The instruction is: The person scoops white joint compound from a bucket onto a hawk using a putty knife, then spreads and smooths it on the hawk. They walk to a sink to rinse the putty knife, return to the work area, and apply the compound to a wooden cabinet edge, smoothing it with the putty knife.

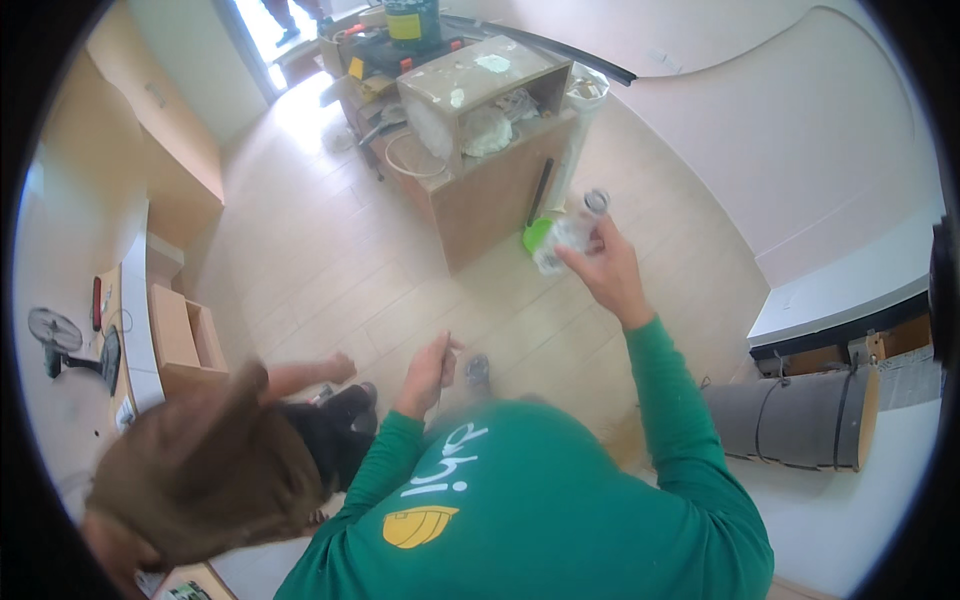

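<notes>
My right hand (612,268) is raised to the right of the middle, its thumb and fingers closed on a crumpled clear plastic bag (568,240). A small round, ring-like piece (596,201) shows just above those fingertips; whether it belongs to the bag I cannot tell. My left hand (430,372) is lower, in front of my body, with its fingers curled together. Whatever it may hold is too small to make out. Behind the bag, a bright green object (538,236) is partly hidden.
A wooden cabinet (490,200) cluttered with tools, bags and a dark bucket (412,24) stands ahead. At left, a person in a brown cap (200,480) bends close by, near an open wooden drawer (188,332) and a small fan (56,330). A strapped grey roll (790,420) lies at right.
</notes>
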{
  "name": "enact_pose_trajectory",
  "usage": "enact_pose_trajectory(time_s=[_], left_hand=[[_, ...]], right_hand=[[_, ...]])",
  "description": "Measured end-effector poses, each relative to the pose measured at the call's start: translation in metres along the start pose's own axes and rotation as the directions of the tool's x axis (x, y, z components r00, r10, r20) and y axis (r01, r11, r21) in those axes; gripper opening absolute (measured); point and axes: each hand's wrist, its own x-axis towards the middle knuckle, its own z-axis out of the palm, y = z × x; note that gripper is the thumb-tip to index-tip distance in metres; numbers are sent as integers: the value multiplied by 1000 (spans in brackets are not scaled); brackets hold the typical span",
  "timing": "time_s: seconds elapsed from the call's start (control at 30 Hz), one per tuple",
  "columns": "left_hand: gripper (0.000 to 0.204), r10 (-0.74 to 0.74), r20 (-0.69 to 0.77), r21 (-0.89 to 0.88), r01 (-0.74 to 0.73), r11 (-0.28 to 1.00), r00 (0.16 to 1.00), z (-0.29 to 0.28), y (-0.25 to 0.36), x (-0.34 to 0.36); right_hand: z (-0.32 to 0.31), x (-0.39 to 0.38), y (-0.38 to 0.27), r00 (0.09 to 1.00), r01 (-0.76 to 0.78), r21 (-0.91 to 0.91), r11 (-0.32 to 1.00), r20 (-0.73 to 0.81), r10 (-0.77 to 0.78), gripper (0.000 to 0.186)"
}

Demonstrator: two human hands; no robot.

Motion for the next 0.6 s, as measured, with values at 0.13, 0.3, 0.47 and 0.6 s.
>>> enact_pose_trajectory(time_s=[0.13,0.3,0.47,0.6], left_hand=[[34,78,12,-121,-76,990,997,0,82,57],[26,338,-104,-48,-344,938,935,-19,174,130],[32,430,-281,-201,-491,848,858,-24,245,156],[40,444,-391,-257,-559,789,806,-24,286,169]], right_hand=[[30,137,-24,985,162,-67,984,75,-157,57],[102,304,5,947,310,-62,949,107,-302,61],[180,423,53,917,369,61,927,137,-374,65],[212,467,72,886,385,17,923,274,-374,60]])
